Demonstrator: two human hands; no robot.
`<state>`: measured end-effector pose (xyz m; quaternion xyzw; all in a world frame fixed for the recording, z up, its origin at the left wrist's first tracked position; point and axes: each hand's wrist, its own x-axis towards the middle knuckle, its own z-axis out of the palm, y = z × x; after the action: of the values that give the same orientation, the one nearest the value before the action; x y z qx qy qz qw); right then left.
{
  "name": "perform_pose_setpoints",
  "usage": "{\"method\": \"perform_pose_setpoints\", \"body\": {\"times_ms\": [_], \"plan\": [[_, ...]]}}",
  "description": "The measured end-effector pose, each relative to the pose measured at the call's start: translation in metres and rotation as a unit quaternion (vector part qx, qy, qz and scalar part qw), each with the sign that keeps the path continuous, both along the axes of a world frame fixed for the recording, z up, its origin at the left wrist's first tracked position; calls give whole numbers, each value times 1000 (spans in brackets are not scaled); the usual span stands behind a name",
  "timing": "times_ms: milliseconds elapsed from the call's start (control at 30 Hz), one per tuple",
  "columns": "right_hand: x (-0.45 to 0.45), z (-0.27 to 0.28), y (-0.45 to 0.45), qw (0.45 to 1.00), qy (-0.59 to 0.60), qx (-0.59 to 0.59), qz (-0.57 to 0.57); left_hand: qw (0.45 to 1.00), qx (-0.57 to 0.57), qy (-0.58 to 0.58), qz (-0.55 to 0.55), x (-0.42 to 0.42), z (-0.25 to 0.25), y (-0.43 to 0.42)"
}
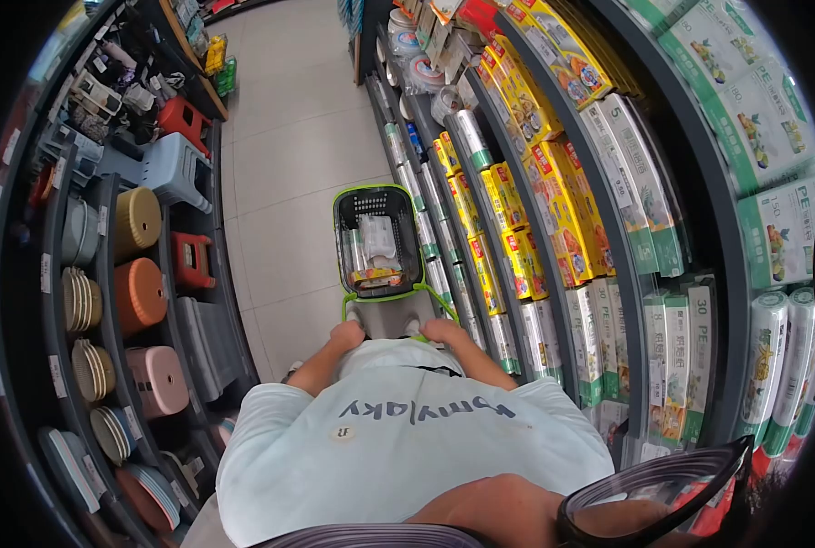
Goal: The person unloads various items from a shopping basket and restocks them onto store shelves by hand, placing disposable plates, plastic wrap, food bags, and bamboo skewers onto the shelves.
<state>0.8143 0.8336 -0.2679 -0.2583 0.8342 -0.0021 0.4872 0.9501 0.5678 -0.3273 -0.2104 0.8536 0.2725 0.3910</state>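
Observation:
A black shopping basket [342, 239] with a bright green rim stands in front of me at floor level. Green handle bars [443, 301] run from it back toward my body. My left hand [346, 336] is closed around the handle's left side, its fingers partly hidden. On the other side, my right hand [440, 331] grips the handle too, close to my waist. Inside the basket lie a clear-wrapped white pack [378, 236] and a yellow-and-orange package [375, 276].
Tall shelves [517, 301] on the right hold yellow boxes [558, 210] and green-and-white rolls. Left shelves carry plastic stools [177, 169] and round bins [141, 294]. Between them runs a tiled aisle [275, 155]. Glasses [654, 498] hang low at my chest.

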Motion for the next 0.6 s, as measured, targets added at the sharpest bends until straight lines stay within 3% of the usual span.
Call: {"method": "perform_pose_setpoints", "body": {"times_ms": [300,400,433,500,567,600], "plan": [[-23,-12,37,994,-98,1,47,999,23,-37,-19,7,-29,56],[-27,-15,54,990,-123,2,69,998,35,-50,29,23,-65,86],[-23,-18,60,989,-131,-2,72,997,41,-58,33,24,-51,94],[-21,-33,69,984,-169,20,55,998,34,-59,-19,17,-20,102],[-21,-58,79,978,-204,37,35,998,53,-46,5,18,-29,108],[-23,-73,88,983,-178,-17,43,997,76,-33,14,24,-55,111]]}}
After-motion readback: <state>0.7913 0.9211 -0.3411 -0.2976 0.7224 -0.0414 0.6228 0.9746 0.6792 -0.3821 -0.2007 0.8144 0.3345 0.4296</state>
